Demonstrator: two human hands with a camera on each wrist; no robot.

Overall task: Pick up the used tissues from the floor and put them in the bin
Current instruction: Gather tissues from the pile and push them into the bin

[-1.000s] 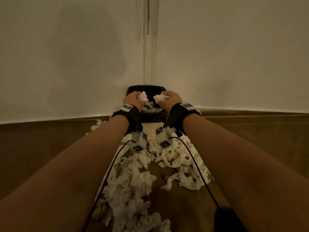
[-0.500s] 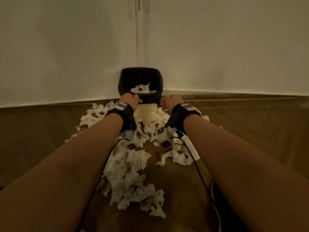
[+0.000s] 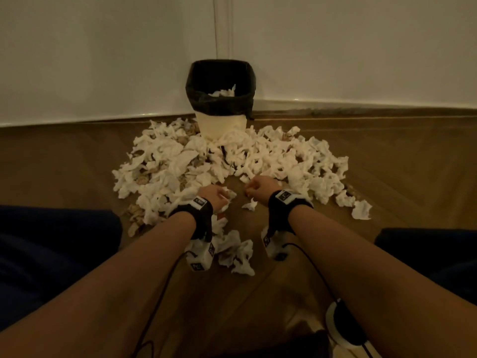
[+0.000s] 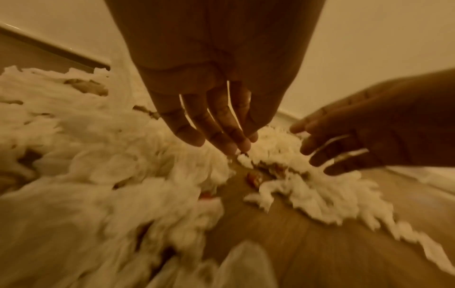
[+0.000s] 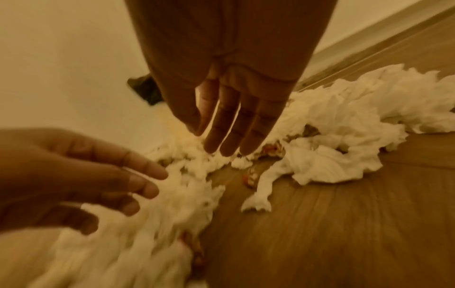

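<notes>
A cream bin (image 3: 220, 125) with a black liner stands in the room corner, with a few white tissues (image 3: 223, 93) inside. A wide heap of crumpled white tissues (image 3: 240, 158) covers the wooden floor in front of it. My left hand (image 3: 215, 197) hovers low over the heap's near edge, and my right hand (image 3: 259, 186) is beside it. In the left wrist view the left hand (image 4: 216, 134) has straight fingers and holds nothing. In the right wrist view the right hand (image 5: 231, 136) is likewise spread and empty just above the tissues (image 5: 320, 155).
White walls meet behind the bin, with a skirting board (image 3: 361, 104) along the floor. My dark-clothed knees (image 3: 51, 244) (image 3: 428, 254) flank the arms. Small red scraps (image 4: 253, 178) lie among the tissues. A black-and-white device (image 3: 343, 324) and cables lie near my right forearm.
Both hands held tissues over the bin, let them go, and have drawn back down to the near edge of the floor heap, now empty with fingers spread.
</notes>
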